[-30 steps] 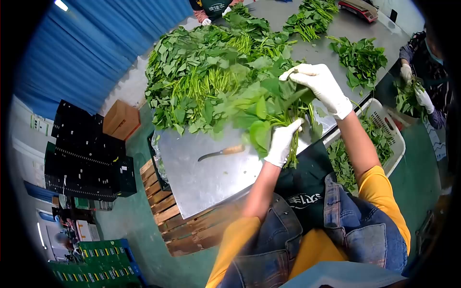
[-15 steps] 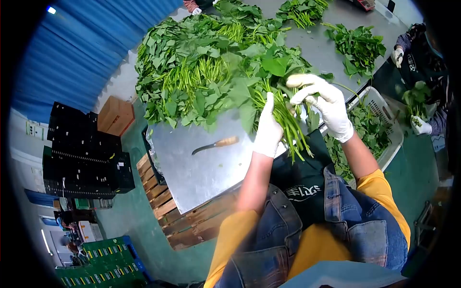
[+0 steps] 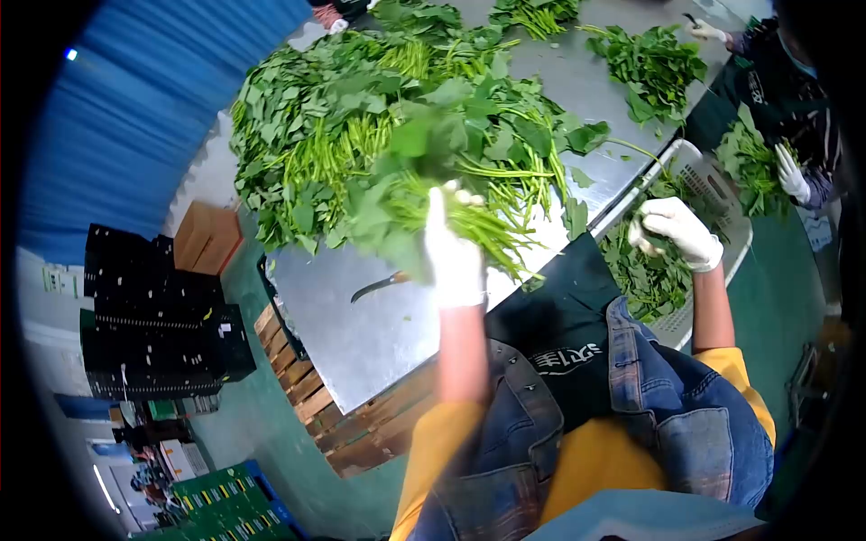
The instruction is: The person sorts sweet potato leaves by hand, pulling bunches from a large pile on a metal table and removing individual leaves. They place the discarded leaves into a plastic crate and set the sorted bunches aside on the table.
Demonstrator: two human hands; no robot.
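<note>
My left hand (image 3: 456,266), in a white glove, is closed around the stems of a bunch of leafy greens (image 3: 487,230). Its leaves are blurred and point to the upper left, over the large pile of greens (image 3: 316,135). Just left of that hand, a curved knife (image 3: 377,287) lies on the metal table (image 3: 352,347), its wooden handle partly hidden. Over the white crate (image 3: 744,239) of loose leaves (image 3: 654,284), my right hand (image 3: 684,233) has its gloved fingers curled in. Whether a leaf is between them I cannot make out.
A co-worker at right holds greens (image 3: 749,167) in one gloved hand (image 3: 792,176) and a dark tool in the other (image 3: 708,32). Another bunch (image 3: 645,68) lies on the table. Black crates (image 3: 162,316), a cardboard box (image 3: 207,237) and a wooden pallet (image 3: 361,437) stand at left.
My left hand has carried the bunch leftward, towards the knife. My right hand has drawn away from the bunch, to the right and down over the crate. The co-worker's hand has risen with the tool.
</note>
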